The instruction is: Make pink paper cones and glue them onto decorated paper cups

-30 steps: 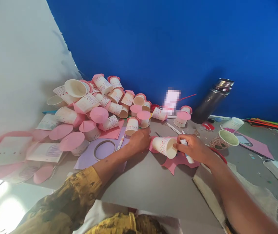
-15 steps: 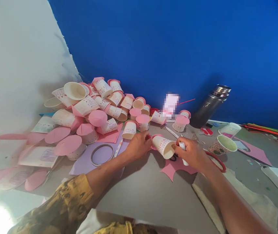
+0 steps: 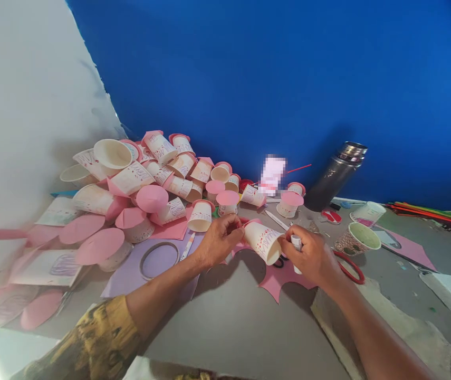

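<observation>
Blue wall [image 3: 225, 79] fills the upper frame, above a grey table [image 3: 225, 338] whose left side carries a heap of pink-topped cups [image 3: 130, 177]. At centre, a paper cup [image 3: 264, 243] lies tilted between my hands. My right hand [image 3: 308, 253] is mostly curled, thumb and fingers pinching the cup's rim, with a white tube [image 3: 296, 241] tucked in it too. My left hand [image 3: 223, 243] is half closed by the pink paper [image 3: 254, 220] at the cup's base; whether it grips, I cannot tell. Pinching too hard could buckle the rim; that shared grip might drop the tube; uneven left-hand pressure could skew the paper.
</observation>
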